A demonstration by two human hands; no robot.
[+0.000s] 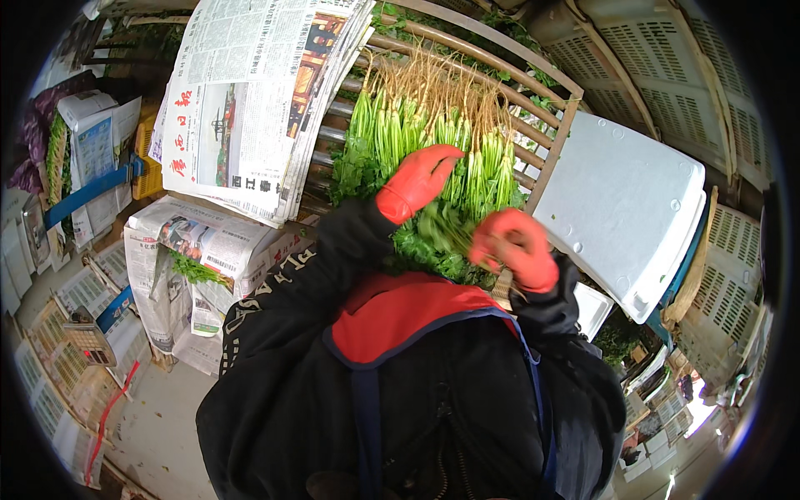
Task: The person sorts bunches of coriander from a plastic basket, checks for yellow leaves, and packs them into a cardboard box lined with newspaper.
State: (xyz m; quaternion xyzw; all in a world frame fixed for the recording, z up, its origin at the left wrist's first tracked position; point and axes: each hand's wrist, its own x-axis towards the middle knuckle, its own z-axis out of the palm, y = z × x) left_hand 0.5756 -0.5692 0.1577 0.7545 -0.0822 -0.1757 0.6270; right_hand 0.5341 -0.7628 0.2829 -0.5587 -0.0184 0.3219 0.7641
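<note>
A thick layer of leafy celery-like greens (367, 125) lies on a slatted rack in front of me, thin brown roots pointing away and leaves toward me. My left hand (419, 182), in an orange-red rubber glove, rests over the stems at the middle of the layer, fingers stretched out to the right. Closer to my body, my right hand (518, 250), gloved alike, is curled closed around a few leafy green stalks (446, 232). Those stalks are blurred by motion. The right fingertips are partly hidden.
A tall newspaper stack (237, 100) covers the rack's left side. A white foam box (625, 208) stands right of the rack frame (560, 137). At left are a newspaper-lined container (158, 292) with greens, a yellow crate (147, 154) and a scale (89, 337).
</note>
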